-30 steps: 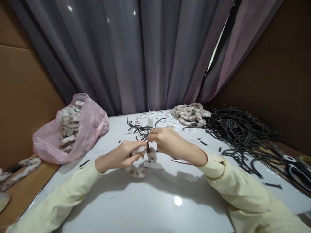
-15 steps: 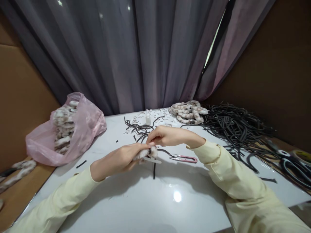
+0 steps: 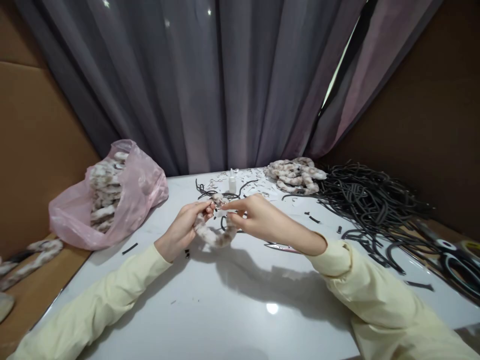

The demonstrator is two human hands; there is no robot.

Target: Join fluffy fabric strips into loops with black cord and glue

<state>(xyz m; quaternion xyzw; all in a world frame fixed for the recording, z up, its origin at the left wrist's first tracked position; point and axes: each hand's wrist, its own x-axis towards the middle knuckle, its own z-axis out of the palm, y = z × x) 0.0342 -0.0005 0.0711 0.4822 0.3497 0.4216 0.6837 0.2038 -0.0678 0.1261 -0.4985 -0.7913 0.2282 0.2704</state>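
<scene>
In the head view, a furry white-and-brown ring (image 3: 213, 238) is held above the table between my two hands. My left hand (image 3: 180, 229) is closed, its thumb and fingers pinching the ring's upper left side. My right hand (image 3: 258, 218) reaches in from the right, with the index finger stretched to the ring's top and the thumb at its right side. Small dark bits show at the top of the ring, between the fingertips. Pink-handled thread snips (image 3: 282, 248) lie under my right wrist, partly hidden by it.
A pink plastic bag (image 3: 146, 185) of furry pieces stands left. Black cords (image 3: 360, 200) are heaped at right, beside more furry rings (image 3: 294, 175). A small white bottle (image 3: 232, 184) stands at the back among scraps. Large scissors (image 3: 455, 265) lie far right. The table (image 3: 225, 320) is white.
Both hands have turned the furry piece, so its ring shape now shows. My left hand has moved up and my right index finger has straightened. The pale flat strip at the piece no longer shows.
</scene>
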